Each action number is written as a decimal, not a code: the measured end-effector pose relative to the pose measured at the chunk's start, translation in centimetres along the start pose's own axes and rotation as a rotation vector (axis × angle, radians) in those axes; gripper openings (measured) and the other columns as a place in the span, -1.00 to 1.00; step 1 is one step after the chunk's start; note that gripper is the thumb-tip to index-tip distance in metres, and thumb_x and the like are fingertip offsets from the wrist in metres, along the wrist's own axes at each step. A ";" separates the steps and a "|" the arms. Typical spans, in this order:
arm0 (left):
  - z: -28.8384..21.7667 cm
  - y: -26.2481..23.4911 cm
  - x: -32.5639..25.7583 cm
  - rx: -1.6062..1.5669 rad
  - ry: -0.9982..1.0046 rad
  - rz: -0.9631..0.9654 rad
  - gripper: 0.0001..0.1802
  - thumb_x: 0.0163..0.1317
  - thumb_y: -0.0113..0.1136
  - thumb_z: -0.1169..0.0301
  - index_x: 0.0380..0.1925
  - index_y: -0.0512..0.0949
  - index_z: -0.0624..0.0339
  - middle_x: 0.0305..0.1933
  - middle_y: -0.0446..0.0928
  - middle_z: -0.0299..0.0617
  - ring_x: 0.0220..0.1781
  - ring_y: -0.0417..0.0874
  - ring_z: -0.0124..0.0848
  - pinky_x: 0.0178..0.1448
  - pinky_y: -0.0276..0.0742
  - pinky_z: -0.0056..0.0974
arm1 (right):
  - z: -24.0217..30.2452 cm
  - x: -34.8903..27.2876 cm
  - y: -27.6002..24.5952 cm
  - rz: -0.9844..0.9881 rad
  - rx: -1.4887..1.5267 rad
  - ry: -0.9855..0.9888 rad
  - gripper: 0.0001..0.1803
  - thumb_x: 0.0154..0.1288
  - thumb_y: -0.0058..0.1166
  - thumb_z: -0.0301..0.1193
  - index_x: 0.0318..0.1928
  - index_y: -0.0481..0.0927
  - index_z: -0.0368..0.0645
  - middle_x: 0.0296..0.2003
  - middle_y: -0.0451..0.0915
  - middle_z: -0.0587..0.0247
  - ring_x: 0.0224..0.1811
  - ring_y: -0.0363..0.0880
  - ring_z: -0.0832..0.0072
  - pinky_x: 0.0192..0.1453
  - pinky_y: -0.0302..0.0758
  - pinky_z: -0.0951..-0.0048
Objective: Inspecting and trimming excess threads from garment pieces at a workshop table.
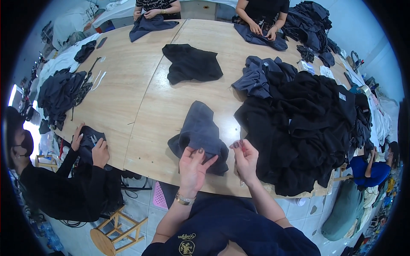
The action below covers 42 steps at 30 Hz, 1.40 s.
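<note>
On the near part of the wooden table (124,89) a dark blue-grey garment (198,121) lies bunched in front of me. My left hand (193,170) grips its near edge between thumb and fingers, palm partly turned up. Just right of the garment, my right hand (246,161) is raised with thumb and fingertips pinched together. A small reddish bit shows at those fingers, but what they hold is too small to name. A large heap of black garments (303,128) rises close beside my right hand.
A black garment (192,64) lies flat mid-table. Another dark pile (62,96) sits at the left. A co-worker (55,179) at the left trims cloth with small scissors (94,140); two more people handle garments across the table. A wooden stool (115,230) stands on the floor at lower left.
</note>
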State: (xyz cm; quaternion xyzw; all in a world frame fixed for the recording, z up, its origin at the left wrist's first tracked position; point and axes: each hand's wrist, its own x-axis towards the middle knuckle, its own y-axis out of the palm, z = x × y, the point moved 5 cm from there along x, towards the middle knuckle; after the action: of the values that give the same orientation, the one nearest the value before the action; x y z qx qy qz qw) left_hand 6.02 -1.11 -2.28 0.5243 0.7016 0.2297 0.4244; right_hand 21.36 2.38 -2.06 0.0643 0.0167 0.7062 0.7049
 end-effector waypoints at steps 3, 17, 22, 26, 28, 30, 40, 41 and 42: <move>1.0 -0.5 -0.2 0.094 0.094 0.053 -0.83 0.22 0.04 0.58 -0.18 0.37 0.22 -0.21 0.51 -0.22 -0.14 0.56 -0.46 0.04 0.54 -0.16 | 1.2 0.6 1.1 0.092 -0.158 0.027 -0.84 0.18 0.09 -0.55 -0.20 0.50 -0.25 -0.49 0.47 0.44 -0.61 0.17 0.85 -0.54 0.13 0.77; 1.5 -0.9 -0.4 0.434 0.319 0.112 -0.83 0.17 0.06 0.67 -0.23 0.37 0.34 -0.24 0.53 -0.17 -0.23 0.56 -0.52 -0.08 0.55 -0.41 | 0.2 2.4 0.1 0.005 -0.097 0.031 -0.91 0.27 -0.02 -0.54 -0.29 0.51 -0.32 -0.49 0.47 0.47 -0.43 0.36 0.81 -0.34 0.32 0.72; 1.9 -0.8 -0.7 0.498 0.336 0.134 -0.86 0.18 0.06 0.67 -0.26 0.37 0.33 -0.28 0.51 -0.19 -0.26 0.56 -0.52 -0.12 0.60 -0.39 | 1.4 0.9 2.3 0.246 -0.535 -0.078 -0.86 0.19 0.10 -0.49 -0.25 0.54 -0.28 -0.55 0.42 0.53 -0.53 0.30 0.82 -0.48 0.24 0.74; 1.8 -0.7 -0.9 0.498 0.306 0.105 -0.86 0.18 0.06 0.66 -0.27 0.36 0.32 -0.32 0.50 -0.21 -0.29 0.55 -0.55 -0.24 0.63 -0.41 | -0.3 2.2 0.3 -0.041 -0.174 -0.079 -0.90 0.30 -0.07 -0.55 -0.29 0.50 -0.31 -0.43 0.51 0.39 -0.40 0.39 0.76 -0.31 0.34 0.70; 1.5 -0.8 -0.9 0.494 0.300 0.098 -0.86 0.18 0.06 0.65 -0.27 0.36 0.32 -0.32 0.49 -0.22 -0.30 0.54 -0.56 -0.27 0.64 -0.42 | -0.3 2.8 -0.7 -0.145 0.004 -0.039 -0.91 0.30 -0.07 -0.54 -0.30 0.49 -0.32 -0.45 0.51 0.39 -0.39 0.42 0.74 -0.26 0.37 0.68; 1.4 -1.0 -0.9 0.453 0.291 0.073 -0.86 0.18 0.07 0.65 -0.28 0.36 0.30 -0.32 0.50 -0.22 -0.31 0.54 -0.56 -0.29 0.64 -0.42 | -0.1 2.3 -1.1 -0.129 -0.046 0.084 -0.91 0.29 -0.06 -0.56 -0.31 0.51 -0.31 -0.46 0.50 0.41 -0.40 0.43 0.75 -0.26 0.38 0.69; 1.6 -1.6 -0.2 0.475 0.271 0.071 -0.86 0.17 0.09 0.64 -0.28 0.37 0.29 -0.33 0.50 -0.24 -0.34 0.55 -0.56 -0.29 0.64 -0.42 | -0.7 2.1 0.7 -0.080 -0.153 -0.010 -0.92 0.22 0.07 -0.51 -0.30 0.53 -0.28 -0.47 0.49 0.45 -0.45 0.31 0.81 -0.39 0.28 0.74; 1.4 -1.6 -0.3 0.439 0.257 0.056 -0.86 0.17 0.09 0.64 -0.28 0.37 0.28 -0.33 0.50 -0.24 -0.34 0.55 -0.57 -0.29 0.64 -0.42 | -0.2 2.9 0.1 -0.142 -0.037 -0.066 -0.90 0.29 -0.02 -0.51 -0.31 0.51 -0.32 -0.50 0.51 0.42 -0.48 0.35 0.82 -0.40 0.30 0.73; 1.3 -1.7 -0.3 0.404 0.244 0.043 -0.86 0.17 0.09 0.64 -0.28 0.37 0.28 -0.33 0.50 -0.25 -0.34 0.54 -0.57 -0.29 0.64 -0.42 | 0.4 3.3 -0.4 -0.174 0.010 -0.076 -0.89 0.31 -0.04 -0.52 -0.32 0.49 -0.33 -0.47 0.52 0.40 -0.45 0.35 0.82 -0.38 0.30 0.74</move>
State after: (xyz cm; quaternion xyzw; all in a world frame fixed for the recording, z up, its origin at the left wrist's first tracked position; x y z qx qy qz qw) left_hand 6.23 -2.17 -4.18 0.5816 0.7683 0.1552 0.2178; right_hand 21.78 5.66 -1.51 0.0929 -0.0013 0.6392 0.7634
